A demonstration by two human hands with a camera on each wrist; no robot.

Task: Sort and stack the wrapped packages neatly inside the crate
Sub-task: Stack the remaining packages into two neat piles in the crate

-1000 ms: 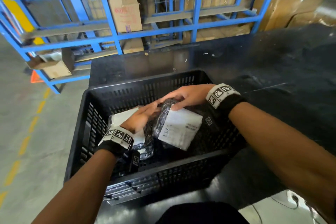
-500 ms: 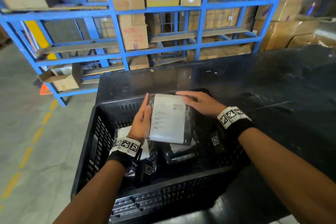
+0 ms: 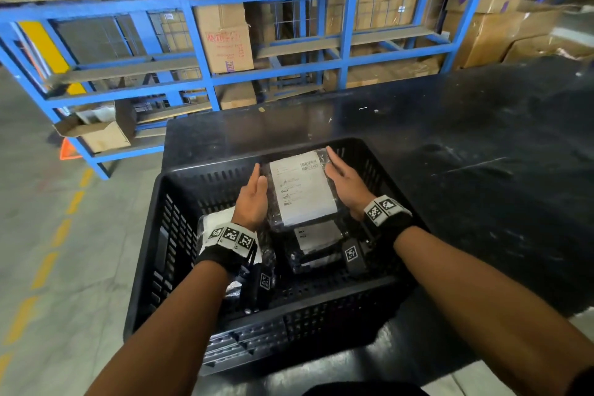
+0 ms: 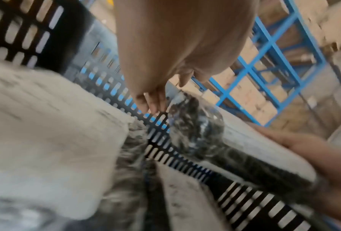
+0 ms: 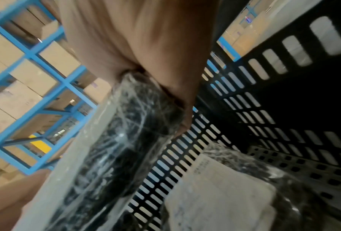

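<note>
Over the far half of the crate point(image 3: 151, 235), at approx 12 o'clock from the person, a wrapped package point(image 3: 300, 190) is held up between both hands. It's a flat rectangular pkg, dark contents under shiny crinkled clear film, w/ a white paper label covering most of its top face; a barcode sits at the label's upper right.

Left hand point(image 3: 252, 199) is at the pkg's 9 o'clock edge, fingers straight and together, palm turned in against the side. Right hand point(image 3: 345, 182) is at the 3 o'clock edge, fingers extended along it, flat against the film. Neither hand curls round it in the head view; the pkg is pressed between two flat palms. Both wrists wear black bands w/ white square-marker tags.

Crate: black rigid plastic, rectangular, walls pierced by rows of slots, sitting at the near left corner of a glossy black tabletop point(image 3: 450, 138).

Head view shows 2 more pkgs on the crate floor: one w/ label up point(image 3: 318, 236) at approx 6 o'clock of the held one, another white-faced one point(image 3: 218, 219) at approx 8 o'clock, partly hidden by the left wrist. Count: 3 pkgs visible, 1 crate.

Right wrist view adds what the head view can't: the held pkg's thick side edge point(image 5: 126, 140), film stretched in fine white creases, and the crate's perforated floor. Left wrist view is blurred but shows the pkg's rounded film-wrapped corner point(image 4: 197, 125) clear of the slotted wall.

Behind: blue steel racking point(image 3: 205, 42) w/ brown cardboard cartons point(image 3: 225, 38).
</note>
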